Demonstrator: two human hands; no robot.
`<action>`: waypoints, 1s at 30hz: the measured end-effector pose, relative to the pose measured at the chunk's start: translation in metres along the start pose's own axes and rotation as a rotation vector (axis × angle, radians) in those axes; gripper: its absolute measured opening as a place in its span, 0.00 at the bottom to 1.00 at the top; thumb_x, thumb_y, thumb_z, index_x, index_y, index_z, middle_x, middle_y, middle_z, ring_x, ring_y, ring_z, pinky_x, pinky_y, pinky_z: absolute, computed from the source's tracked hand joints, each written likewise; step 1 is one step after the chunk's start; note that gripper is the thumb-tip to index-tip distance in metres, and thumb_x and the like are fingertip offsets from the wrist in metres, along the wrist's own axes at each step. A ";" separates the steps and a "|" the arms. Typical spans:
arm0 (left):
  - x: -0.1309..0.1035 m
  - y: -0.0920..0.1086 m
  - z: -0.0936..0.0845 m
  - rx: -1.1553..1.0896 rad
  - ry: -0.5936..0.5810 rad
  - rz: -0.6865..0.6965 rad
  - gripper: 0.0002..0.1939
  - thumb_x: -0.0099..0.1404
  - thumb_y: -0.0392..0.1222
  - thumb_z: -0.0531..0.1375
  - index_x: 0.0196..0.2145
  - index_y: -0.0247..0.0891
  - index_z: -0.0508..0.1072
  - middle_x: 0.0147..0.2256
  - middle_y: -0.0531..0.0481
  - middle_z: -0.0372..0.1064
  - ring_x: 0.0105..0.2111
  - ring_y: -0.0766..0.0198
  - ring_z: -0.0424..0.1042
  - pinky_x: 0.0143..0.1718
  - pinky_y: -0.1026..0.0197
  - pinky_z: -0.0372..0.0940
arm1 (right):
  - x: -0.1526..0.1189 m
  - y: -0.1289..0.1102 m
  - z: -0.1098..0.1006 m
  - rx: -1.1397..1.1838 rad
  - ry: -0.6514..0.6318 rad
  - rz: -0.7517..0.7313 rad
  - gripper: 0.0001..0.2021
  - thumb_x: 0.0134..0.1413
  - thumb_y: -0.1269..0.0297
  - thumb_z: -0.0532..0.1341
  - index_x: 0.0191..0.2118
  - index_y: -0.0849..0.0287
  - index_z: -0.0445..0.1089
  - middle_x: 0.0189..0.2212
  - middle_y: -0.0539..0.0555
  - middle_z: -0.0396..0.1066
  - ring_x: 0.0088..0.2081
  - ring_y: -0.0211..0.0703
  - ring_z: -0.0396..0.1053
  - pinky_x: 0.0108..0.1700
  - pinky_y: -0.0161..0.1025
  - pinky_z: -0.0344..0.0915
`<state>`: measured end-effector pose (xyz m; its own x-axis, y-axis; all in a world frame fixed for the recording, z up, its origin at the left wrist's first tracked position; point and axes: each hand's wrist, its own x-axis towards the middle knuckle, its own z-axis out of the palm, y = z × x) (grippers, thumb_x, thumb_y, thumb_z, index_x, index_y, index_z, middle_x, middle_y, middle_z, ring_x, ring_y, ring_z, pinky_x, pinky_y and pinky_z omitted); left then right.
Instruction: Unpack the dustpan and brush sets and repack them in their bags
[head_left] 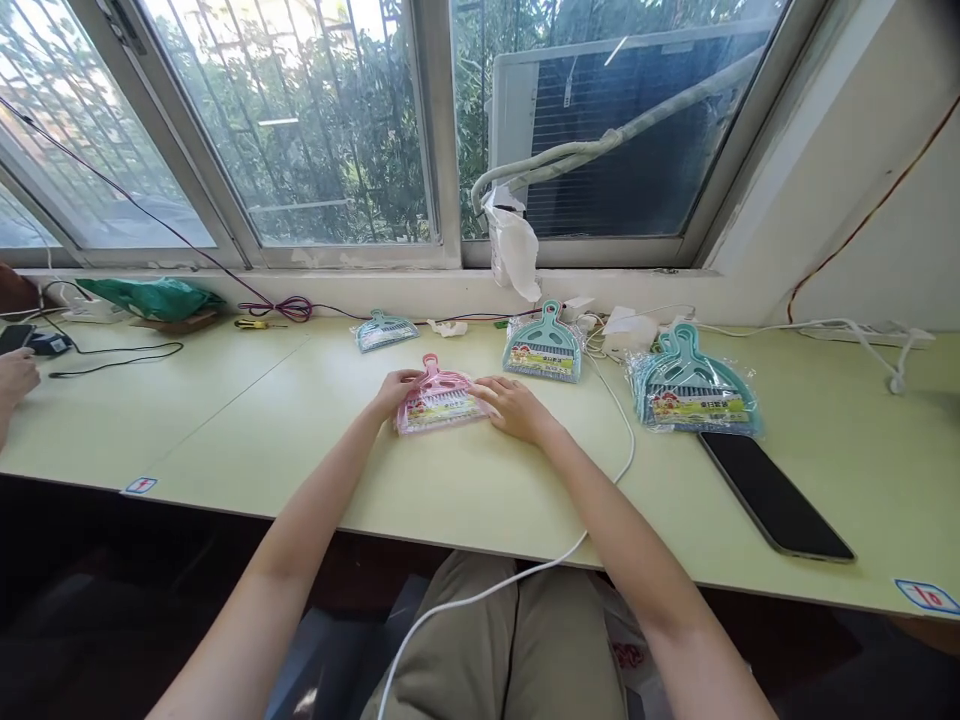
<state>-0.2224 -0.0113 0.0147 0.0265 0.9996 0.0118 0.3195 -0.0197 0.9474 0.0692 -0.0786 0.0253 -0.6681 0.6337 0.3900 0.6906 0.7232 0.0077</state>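
On the pale yellow-green bench (262, 440), a film-wrapped pink plastic dustpan-and-brush set (441, 408) lies between the right hand (517, 408), loosely spread, and the left hand (399, 392), whether pinching I cannot tell, both touching its edges. Likely light, stiff and slick-surfaced, it should hold best by the looped handle (430, 364) at its far side.

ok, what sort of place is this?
Likely a shared workroom, though its exact use isn't certain. A long table runs along the windows, bagged dustpan-and-brush sets lie on it, and another person's hand shows at the far left.
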 end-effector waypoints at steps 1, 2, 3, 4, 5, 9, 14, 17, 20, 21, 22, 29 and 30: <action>0.003 0.003 0.004 -0.039 -0.003 0.007 0.29 0.43 0.50 0.70 0.43 0.34 0.78 0.42 0.44 0.78 0.41 0.53 0.75 0.40 0.58 0.69 | 0.001 -0.001 0.000 0.003 -0.013 -0.016 0.26 0.58 0.72 0.56 0.62 0.55 0.61 0.61 0.59 0.62 0.62 0.50 0.57 0.59 0.48 0.58; 0.005 0.004 0.006 -0.084 -0.016 0.011 0.29 0.42 0.50 0.71 0.42 0.34 0.79 0.42 0.44 0.78 0.41 0.54 0.75 0.40 0.58 0.69 | 0.001 -0.002 0.000 0.006 -0.030 -0.023 0.23 0.58 0.72 0.56 0.60 0.56 0.64 0.59 0.59 0.64 0.61 0.50 0.58 0.59 0.48 0.59; 0.006 0.004 0.006 -0.133 -0.029 0.001 0.29 0.41 0.51 0.72 0.41 0.34 0.79 0.41 0.43 0.78 0.39 0.54 0.75 0.39 0.58 0.69 | 0.002 -0.004 0.001 0.010 -0.049 -0.022 0.21 0.58 0.73 0.56 0.57 0.58 0.67 0.58 0.59 0.66 0.59 0.50 0.60 0.58 0.48 0.60; 0.006 0.004 0.005 -0.185 -0.044 -0.019 0.29 0.40 0.50 0.73 0.41 0.34 0.79 0.39 0.42 0.78 0.37 0.54 0.76 0.37 0.57 0.70 | 0.003 -0.005 0.001 0.016 -0.067 -0.016 0.19 0.57 0.74 0.56 0.54 0.59 0.70 0.56 0.59 0.68 0.58 0.50 0.62 0.57 0.47 0.60; 0.006 0.002 0.003 -0.238 -0.057 -0.041 0.29 0.40 0.49 0.73 0.40 0.34 0.79 0.38 0.42 0.78 0.36 0.55 0.76 0.36 0.57 0.70 | 0.004 -0.007 0.001 0.026 -0.079 -0.009 0.18 0.56 0.74 0.56 0.52 0.60 0.71 0.54 0.60 0.70 0.56 0.50 0.63 0.56 0.46 0.61; 0.003 -0.003 -0.007 -0.386 -0.071 -0.076 0.25 0.42 0.44 0.73 0.40 0.33 0.78 0.37 0.41 0.78 0.34 0.57 0.77 0.37 0.57 0.71 | 0.005 -0.015 0.000 0.098 -0.067 0.021 0.18 0.54 0.74 0.58 0.51 0.61 0.73 0.49 0.59 0.73 0.52 0.49 0.66 0.55 0.44 0.63; 0.001 -0.002 -0.005 -0.458 -0.074 -0.138 0.37 0.46 0.39 0.73 0.54 0.34 0.70 0.41 0.40 0.77 0.35 0.56 0.77 0.36 0.56 0.71 | 0.003 -0.014 -0.001 0.213 -0.027 0.038 0.15 0.53 0.65 0.64 0.48 0.57 0.74 0.48 0.57 0.75 0.50 0.49 0.68 0.54 0.44 0.63; 0.001 0.000 -0.004 -0.456 -0.144 -0.171 0.41 0.47 0.38 0.73 0.58 0.32 0.66 0.43 0.37 0.76 0.37 0.54 0.78 0.38 0.55 0.72 | 0.004 -0.009 0.004 0.239 -0.022 0.086 0.11 0.53 0.65 0.66 0.44 0.56 0.75 0.45 0.56 0.76 0.48 0.49 0.69 0.51 0.43 0.63; -0.001 0.002 -0.007 -0.455 -0.173 -0.185 0.45 0.49 0.40 0.72 0.62 0.32 0.61 0.47 0.35 0.75 0.41 0.52 0.77 0.40 0.55 0.72 | 0.005 -0.007 0.009 0.262 0.004 0.134 0.08 0.51 0.66 0.68 0.39 0.57 0.75 0.41 0.56 0.77 0.45 0.48 0.71 0.49 0.43 0.63; -0.002 0.003 -0.007 -0.457 -0.167 -0.191 0.47 0.49 0.40 0.72 0.63 0.32 0.59 0.48 0.34 0.74 0.43 0.51 0.77 0.41 0.55 0.72 | 0.006 -0.007 0.010 0.271 0.020 0.156 0.08 0.51 0.67 0.69 0.39 0.57 0.75 0.40 0.56 0.77 0.44 0.48 0.72 0.48 0.42 0.63; -0.002 0.004 -0.008 -0.459 -0.163 -0.199 0.48 0.49 0.40 0.72 0.64 0.32 0.58 0.49 0.34 0.73 0.44 0.51 0.76 0.42 0.55 0.72 | 0.006 -0.007 0.011 0.280 0.038 0.181 0.07 0.51 0.67 0.69 0.38 0.57 0.75 0.39 0.55 0.77 0.42 0.47 0.72 0.47 0.42 0.63; -0.007 0.010 -0.004 -0.591 -0.228 -0.073 0.48 0.48 0.34 0.72 0.64 0.40 0.58 0.56 0.37 0.68 0.50 0.50 0.74 0.50 0.52 0.70 | 0.003 -0.004 0.012 0.344 0.154 0.259 0.05 0.53 0.73 0.65 0.30 0.56 0.73 0.37 0.51 0.78 0.40 0.44 0.73 0.43 0.38 0.63; -0.008 0.010 -0.002 -0.588 -0.243 -0.062 0.49 0.47 0.32 0.72 0.64 0.40 0.58 0.55 0.37 0.69 0.50 0.50 0.74 0.50 0.51 0.70 | 0.003 -0.003 0.012 0.340 0.160 0.261 0.05 0.53 0.73 0.64 0.29 0.56 0.72 0.36 0.51 0.78 0.39 0.44 0.73 0.43 0.38 0.63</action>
<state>-0.2210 -0.0197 0.0251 0.2611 0.9637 -0.0556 -0.2444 0.1217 0.9620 0.0620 -0.0759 0.0151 -0.4146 0.7756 0.4760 0.6818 0.6112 -0.4020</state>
